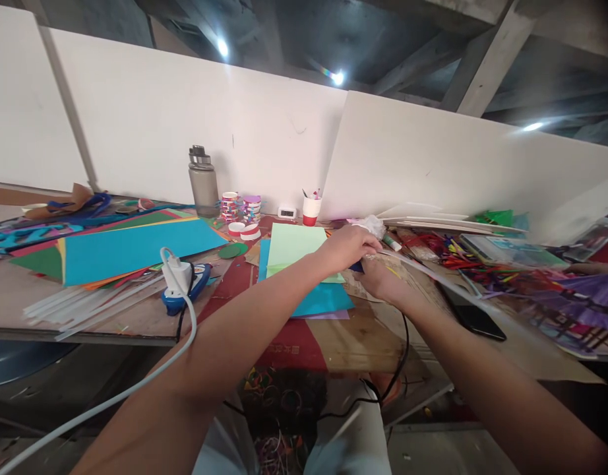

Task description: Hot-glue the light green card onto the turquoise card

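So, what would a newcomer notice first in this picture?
Probably the two hands meeting mid-table: the left hand and right hand pinch a small dark blue piece. Next, the big blue paper sheet on the left, and the grey water bottle standing by the white wall.

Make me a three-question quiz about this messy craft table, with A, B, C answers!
1. Where is the bottle?
A. by the back wall
B. on the floor
C. in a hand

2. What colour is the big sheet on the left?
A. pink
B. blue
C. black

3. How does the phone lie?
A. propped upright
B. held in a hand
C. flat on the table

Answers:
1 A, it stands against the white wall.
2 B, the top sheet of that pile is blue.
3 C, it lies flat by the right arm, screen dark, while the left hand and right hand meet over small bits near the green paper.
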Motion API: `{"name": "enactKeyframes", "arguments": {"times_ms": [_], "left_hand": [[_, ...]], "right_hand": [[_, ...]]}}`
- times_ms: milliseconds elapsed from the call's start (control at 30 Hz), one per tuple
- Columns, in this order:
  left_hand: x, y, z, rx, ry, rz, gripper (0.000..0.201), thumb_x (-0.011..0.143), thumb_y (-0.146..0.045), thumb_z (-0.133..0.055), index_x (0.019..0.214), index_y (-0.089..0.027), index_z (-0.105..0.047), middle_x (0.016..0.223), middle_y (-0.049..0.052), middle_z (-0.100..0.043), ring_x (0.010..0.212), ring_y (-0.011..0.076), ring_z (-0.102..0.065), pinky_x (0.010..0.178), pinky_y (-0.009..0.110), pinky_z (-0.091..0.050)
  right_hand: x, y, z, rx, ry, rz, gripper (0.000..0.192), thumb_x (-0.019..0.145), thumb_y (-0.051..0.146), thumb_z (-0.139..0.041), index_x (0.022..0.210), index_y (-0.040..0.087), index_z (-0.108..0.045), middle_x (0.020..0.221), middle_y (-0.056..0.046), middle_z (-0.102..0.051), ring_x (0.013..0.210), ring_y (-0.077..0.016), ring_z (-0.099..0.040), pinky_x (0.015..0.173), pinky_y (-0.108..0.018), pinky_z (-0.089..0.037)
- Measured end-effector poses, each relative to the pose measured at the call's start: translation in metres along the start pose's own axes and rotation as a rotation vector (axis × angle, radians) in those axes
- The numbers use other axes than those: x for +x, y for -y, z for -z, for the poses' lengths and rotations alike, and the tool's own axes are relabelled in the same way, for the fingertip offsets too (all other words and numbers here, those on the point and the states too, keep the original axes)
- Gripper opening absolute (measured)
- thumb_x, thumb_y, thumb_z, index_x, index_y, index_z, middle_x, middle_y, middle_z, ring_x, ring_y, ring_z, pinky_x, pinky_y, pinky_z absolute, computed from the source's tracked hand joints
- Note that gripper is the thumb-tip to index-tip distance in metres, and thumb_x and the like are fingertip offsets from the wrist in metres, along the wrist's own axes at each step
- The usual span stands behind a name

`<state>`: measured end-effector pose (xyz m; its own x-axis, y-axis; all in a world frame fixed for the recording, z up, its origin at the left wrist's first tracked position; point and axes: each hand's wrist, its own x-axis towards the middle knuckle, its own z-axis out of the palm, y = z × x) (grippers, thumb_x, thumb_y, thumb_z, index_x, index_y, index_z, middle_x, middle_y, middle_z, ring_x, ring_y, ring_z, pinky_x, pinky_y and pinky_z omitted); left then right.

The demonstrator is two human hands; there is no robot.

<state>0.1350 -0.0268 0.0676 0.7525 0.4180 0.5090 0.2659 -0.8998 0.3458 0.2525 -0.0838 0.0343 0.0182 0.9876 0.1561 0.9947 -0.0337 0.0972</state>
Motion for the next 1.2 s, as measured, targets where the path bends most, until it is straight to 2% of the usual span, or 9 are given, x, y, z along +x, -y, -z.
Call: {"name": "enactKeyframes", "arguments": {"times_ms": [200,400,533,600,667,767,867,967,1200], "left_hand": [[0.006,0.016,-0.005,-0.27,-0.168,0.141,0.006,0.069,-0.016,-0.072,0.074,-0.015,-0.069,0.077,0.001,-0.07,0.073,0.0148,-0.063,0.069,0.025,-0.047],[0.004,0.019,-0.014,-0.421,-0.202,0.167,0.014,0.065,-0.018,-0.074,0.074,-0.013,-0.065,0.075,0.002,-0.067,0.07,0.0135,-0.061,0.066,0.025,-0.047],[-0.004,0.017,-0.007,-0.292,-0.12,0.146,0.033,0.067,-0.029,-0.075,0.094,-0.014,-0.066,0.094,0.005,-0.068,0.085,0.0173,-0.061,0.076,0.028,-0.047],[-0.016,0.024,0.003,-0.204,-0.089,0.143,0.051,0.07,-0.038,-0.073,0.114,-0.017,-0.06,0.117,0.008,-0.062,0.1,0.0196,-0.059,0.086,0.03,-0.045],[-0.036,0.04,0.015,-0.077,-0.08,0.208,0.055,0.077,-0.046,-0.064,0.123,-0.017,-0.055,0.126,0.01,-0.057,0.11,0.0221,-0.055,0.094,0.032,-0.041],[-0.074,0.069,0.031,0.173,0.04,0.404,0.055,0.072,-0.053,-0.065,0.115,-0.019,-0.062,0.121,0.008,-0.061,0.116,0.0289,-0.05,0.1,0.039,-0.036],[-0.105,0.092,0.037,0.255,0.151,0.488,0.041,0.07,-0.047,-0.067,0.102,-0.021,-0.068,0.112,0.005,-0.066,0.105,0.026,-0.057,0.09,0.032,-0.041],[-0.119,0.102,0.034,0.273,0.134,0.597,0.026,0.077,-0.037,-0.057,0.091,-0.02,-0.071,0.098,0.005,-0.071,0.091,0.023,-0.062,0.076,0.027,-0.044],[-0.121,0.107,0.029,0.311,0.043,0.697,0.033,0.076,-0.045,-0.058,0.091,-0.02,-0.073,0.094,0.007,-0.072,0.089,0.0252,-0.063,0.073,0.027,-0.044]], "right_hand": [[0.001,-0.007,-0.009,0.119,0.025,0.037,0.027,0.089,0.027,-0.047,0.109,0.01,-0.056,0.107,-0.017,-0.066,0.099,-0.0237,-0.061,0.08,-0.028,-0.041],[0.005,-0.011,-0.02,0.184,0.058,0.017,0.029,0.09,0.025,-0.045,0.112,0.008,-0.053,0.111,-0.019,-0.064,0.1,-0.024,-0.061,0.078,-0.028,-0.041],[0.002,-0.01,-0.014,0.217,0.021,0.059,0.033,0.089,0.022,-0.045,0.119,0.009,-0.05,0.119,-0.017,-0.061,0.109,-0.0229,-0.057,0.084,-0.026,-0.04],[0.0,-0.01,-0.009,0.22,0.011,0.077,0.033,0.089,0.023,-0.046,0.119,0.011,-0.052,0.121,-0.016,-0.061,0.11,-0.022,-0.057,0.085,-0.025,-0.04],[0.0,-0.009,-0.004,0.202,0.033,0.05,0.03,0.09,0.026,-0.046,0.114,0.012,-0.055,0.116,-0.015,-0.064,0.104,-0.0226,-0.06,0.082,-0.026,-0.041],[-0.001,-0.009,0.0,0.162,0.053,0.003,0.029,0.091,0.032,-0.045,0.109,0.013,-0.059,0.109,-0.016,-0.067,0.095,-0.0237,-0.062,0.077,-0.027,-0.042],[-0.003,-0.009,0.002,0.121,0.046,-0.009,0.032,0.091,0.036,-0.044,0.108,0.014,-0.06,0.109,-0.017,-0.066,0.095,-0.0251,-0.063,0.076,-0.028,-0.042],[-0.004,-0.008,0.003,0.094,0.054,-0.011,0.033,0.092,0.035,-0.042,0.109,0.013,-0.059,0.114,-0.018,-0.065,0.098,-0.0258,-0.062,0.078,-0.029,-0.042],[-0.002,-0.005,-0.005,0.066,0.012,-0.035,0.039,0.093,0.039,-0.041,0.115,0.012,-0.056,0.113,-0.019,-0.065,0.099,-0.027,-0.062,0.082,-0.031,-0.041]]}}
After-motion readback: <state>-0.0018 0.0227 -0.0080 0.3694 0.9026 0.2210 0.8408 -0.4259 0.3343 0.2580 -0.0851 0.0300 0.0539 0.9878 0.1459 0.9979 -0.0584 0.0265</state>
